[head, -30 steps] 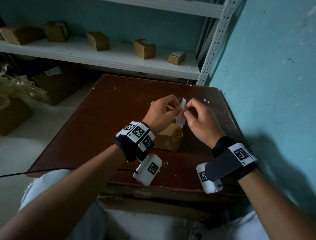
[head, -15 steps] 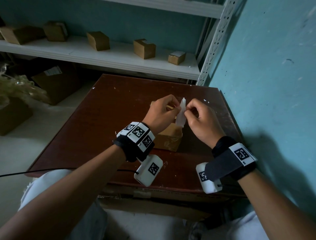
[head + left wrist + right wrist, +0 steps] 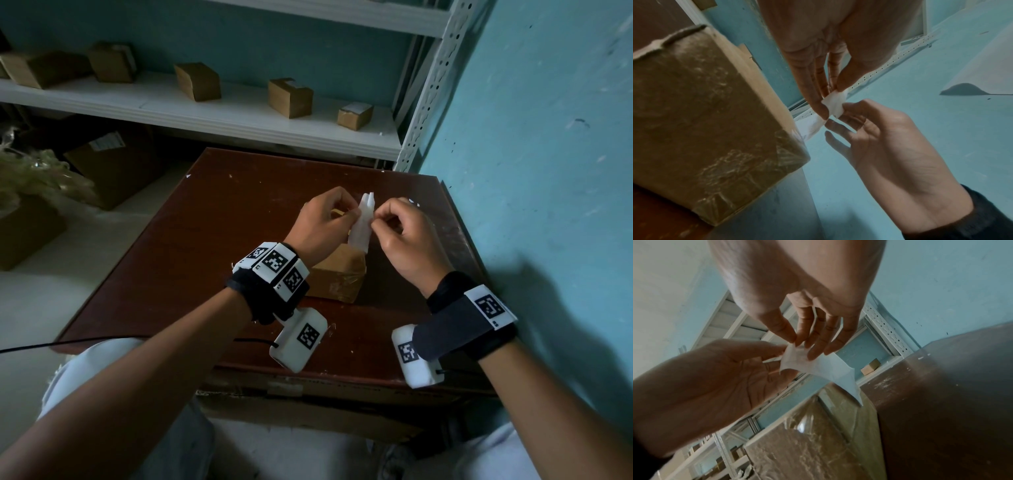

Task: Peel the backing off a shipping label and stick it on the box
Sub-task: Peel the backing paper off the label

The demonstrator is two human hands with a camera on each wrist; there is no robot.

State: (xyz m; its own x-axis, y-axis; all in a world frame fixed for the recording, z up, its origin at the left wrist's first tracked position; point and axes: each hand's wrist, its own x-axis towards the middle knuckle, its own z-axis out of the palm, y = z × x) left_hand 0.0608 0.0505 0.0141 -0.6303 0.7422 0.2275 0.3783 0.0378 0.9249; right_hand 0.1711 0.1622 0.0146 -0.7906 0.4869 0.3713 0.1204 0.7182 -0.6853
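A white shipping label (image 3: 362, 228) stands upright between both hands, above a small brown cardboard box (image 3: 337, 275) wrapped in clear tape on the dark red-brown table (image 3: 212, 246). My left hand (image 3: 352, 215) pinches the label's left side with thumb and fingers. My right hand (image 3: 375, 223) pinches its right side near the top. In the left wrist view the left hand (image 3: 829, 105) pinches the label (image 3: 834, 104) beside the box (image 3: 705, 113), and the right hand (image 3: 835, 119) meets it from below. In the right wrist view the right hand (image 3: 796, 343) nips the corner of the curled label (image 3: 818, 367) above the box (image 3: 809, 443).
A white metal shelf (image 3: 212, 116) behind the table carries several small cardboard boxes (image 3: 290, 97). A blue wall (image 3: 534, 171) runs close along the table's right edge. Larger cartons (image 3: 113, 164) and crumpled plastic sit on the floor to the left. A black cable (image 3: 68, 342) trails past the table's front left.
The label has turned more edge-on, and its top now shows two thin tips slightly apart. Both hands have stayed almost in place above the box.
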